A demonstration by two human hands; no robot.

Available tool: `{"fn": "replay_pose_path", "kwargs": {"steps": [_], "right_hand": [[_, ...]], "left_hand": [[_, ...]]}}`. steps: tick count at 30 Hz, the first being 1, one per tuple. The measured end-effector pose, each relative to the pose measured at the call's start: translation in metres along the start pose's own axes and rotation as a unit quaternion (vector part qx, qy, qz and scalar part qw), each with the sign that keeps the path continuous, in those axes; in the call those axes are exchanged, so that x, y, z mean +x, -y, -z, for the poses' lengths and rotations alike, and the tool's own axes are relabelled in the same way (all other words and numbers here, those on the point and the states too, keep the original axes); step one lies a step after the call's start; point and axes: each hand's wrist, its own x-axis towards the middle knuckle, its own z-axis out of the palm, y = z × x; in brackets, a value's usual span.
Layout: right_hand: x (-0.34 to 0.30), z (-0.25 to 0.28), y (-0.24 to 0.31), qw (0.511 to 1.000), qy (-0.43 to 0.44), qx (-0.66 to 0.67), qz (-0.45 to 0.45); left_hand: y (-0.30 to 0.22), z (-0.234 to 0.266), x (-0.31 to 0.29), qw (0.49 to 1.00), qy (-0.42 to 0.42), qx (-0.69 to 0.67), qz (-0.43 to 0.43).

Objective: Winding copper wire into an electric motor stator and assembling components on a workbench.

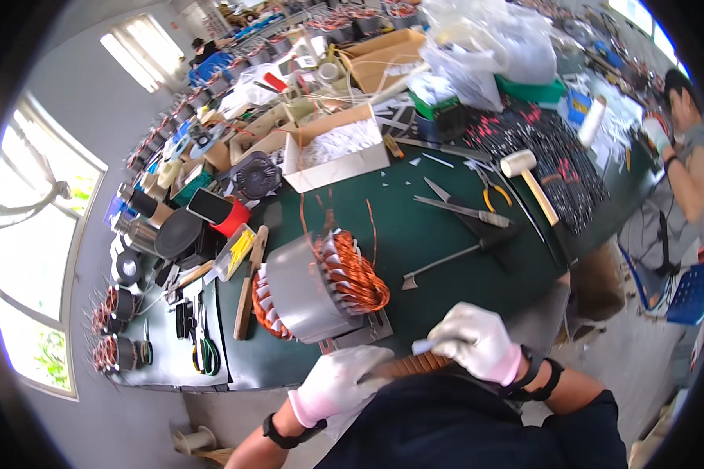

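Bright windows [35,273] fill the left of the frame, with green-handled scissors [209,353] and a pale spool [194,441] at lower left. A dark-screened phone [210,205] leans left of centre, near a tray of yellow strips [242,247]. At upper centre, an open cardboard box [343,173] contains white pieces; clear plastic bags [489,51] bulge beyond it. Toward the upper right lie orange-handled pliers [490,195] and a mallet [541,198]. Another person [687,176] occupies the right edge, above a blue seat [688,295]

Green bench [399,234], stator [301,285] near front edge, wooden stick [249,289] at its left, pliers [486,183] beside mallet [538,192], open carton [340,171] behind.
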Motion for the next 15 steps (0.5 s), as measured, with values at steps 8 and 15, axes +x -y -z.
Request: {"fn": "replay_pose_path", "kwargs": {"steps": [8, 15], "right_hand": [[0.011, 0.001, -0.009, 0.990, -0.050, 0.027, -0.127], [0.014, -0.007, -0.027, 0.992, -0.071, -0.003, -0.104]], "left_hand": [[-0.050, 0.014, 0.112, 0.838, 0.081, 0.528, -0.114], [-0.040, 0.029, 0.121, 0.736, 0.184, 0.644, -0.093]]}}
